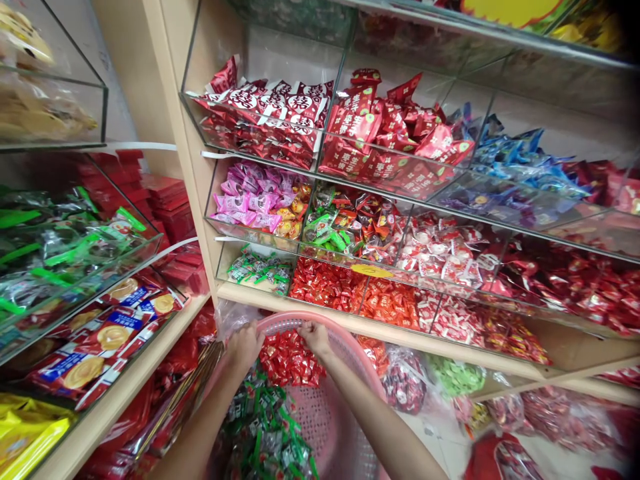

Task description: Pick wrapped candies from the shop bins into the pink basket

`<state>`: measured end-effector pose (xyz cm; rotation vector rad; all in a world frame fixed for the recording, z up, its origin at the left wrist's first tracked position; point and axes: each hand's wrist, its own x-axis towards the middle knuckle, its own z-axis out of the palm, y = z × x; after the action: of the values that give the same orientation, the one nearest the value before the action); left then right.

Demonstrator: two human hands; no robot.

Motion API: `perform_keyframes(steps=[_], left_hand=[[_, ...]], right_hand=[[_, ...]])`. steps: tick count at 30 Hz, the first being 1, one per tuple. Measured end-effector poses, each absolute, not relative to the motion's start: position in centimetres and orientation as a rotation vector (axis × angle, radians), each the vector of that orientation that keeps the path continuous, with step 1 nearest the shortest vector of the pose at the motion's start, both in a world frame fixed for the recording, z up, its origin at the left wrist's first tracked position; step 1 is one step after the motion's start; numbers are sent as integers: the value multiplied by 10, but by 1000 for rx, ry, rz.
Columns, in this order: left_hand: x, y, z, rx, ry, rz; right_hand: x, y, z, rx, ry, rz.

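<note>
A pink plastic basket (325,427) with a perforated wall stands below the shelves. Inside it, red-wrapped candies (290,360) lie in a heap at the far side, and candies in clear wrappers with green ends (270,427) fill the near left. My left hand (244,345) is closed on a crinkled clear plastic bag (235,317) at the basket's far left rim. Over the red candies, close to the far rim, my right hand (315,338) has its fingers curled together in a pinch. What those fingers grip is too small to make out.
Clear-fronted shelf bins of wrapped sweets rise ahead, with orange-red candies (390,301) in the lowest row. At left stands another shelf with packaged biscuits (107,337). Bagged sweets (405,377) lie on the floor to the right. A wooden shelf edge (350,327) runs just behind the basket.
</note>
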<state>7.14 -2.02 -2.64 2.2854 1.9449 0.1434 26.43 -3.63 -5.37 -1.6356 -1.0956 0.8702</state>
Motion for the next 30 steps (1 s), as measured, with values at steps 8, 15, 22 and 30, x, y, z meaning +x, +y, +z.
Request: perform_keyframes(steps=[8, 15, 22, 30], left_hand=[[71, -19, -27, 2303, 1938, 150], [72, -20, -25, 2287, 1941, 150], [72, -20, -26, 2277, 1937, 148], [71, -19, -26, 2263, 1942, 137]], right_hand=[[274, -41, -58, -1635, -1031, 925], [273, -48, -52, -1584, -1033, 1016], [272, -50, -49, -1536, -1262, 856], [261, -55, -54, -1536, -1746, 388]])
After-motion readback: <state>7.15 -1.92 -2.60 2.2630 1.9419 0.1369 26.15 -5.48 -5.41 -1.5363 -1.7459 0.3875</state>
